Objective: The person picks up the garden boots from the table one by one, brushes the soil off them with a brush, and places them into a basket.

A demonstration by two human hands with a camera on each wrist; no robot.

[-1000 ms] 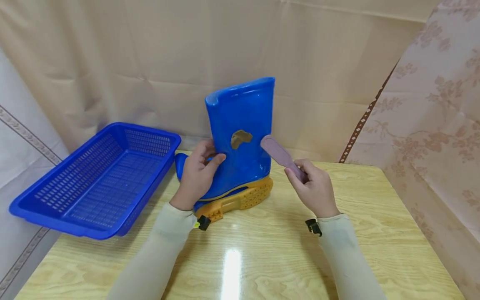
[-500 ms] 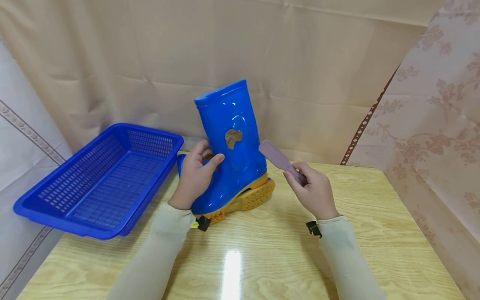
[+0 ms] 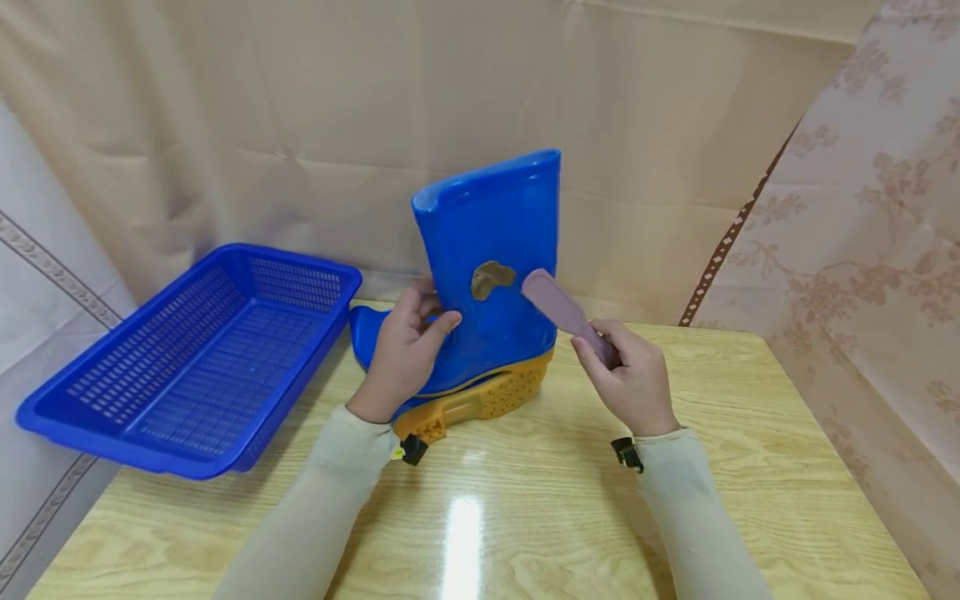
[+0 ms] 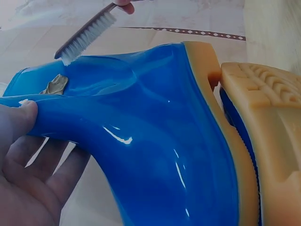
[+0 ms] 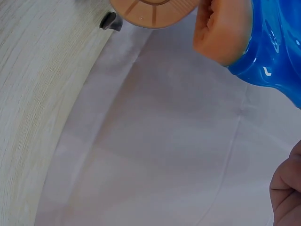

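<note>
A glossy blue rain boot (image 3: 495, 225) with a yellow sole stands tilted, a brown mud-like patch (image 3: 492, 280) on its shaft. My left hand (image 3: 401, 354) grips the front of the shaft above the ankle, thumb on the near side; the left wrist view shows fingers (image 4: 56, 165) under the shaft. Beneath it a second rain boot lies on its side, its yellow sole (image 3: 480, 404) toward me. My right hand (image 3: 630, 375) holds a purple-pink brush (image 3: 558, 302) by its handle. White bristles (image 4: 87, 37) face the shaft near the patch; whether they touch cannot be told.
A blue plastic basket (image 3: 288, 400) with slotted walls stands left of the boots on the wooden table (image 3: 555, 517). Behind the table hangs a beige curtain (image 3: 300, 125). Floral cloth (image 3: 885, 250) hangs along the right side.
Half a second ago the held boot leaned further left with its shaft turned; now it is swung back and lifted off the lower boot's toe. The brush stays almost in place.
</note>
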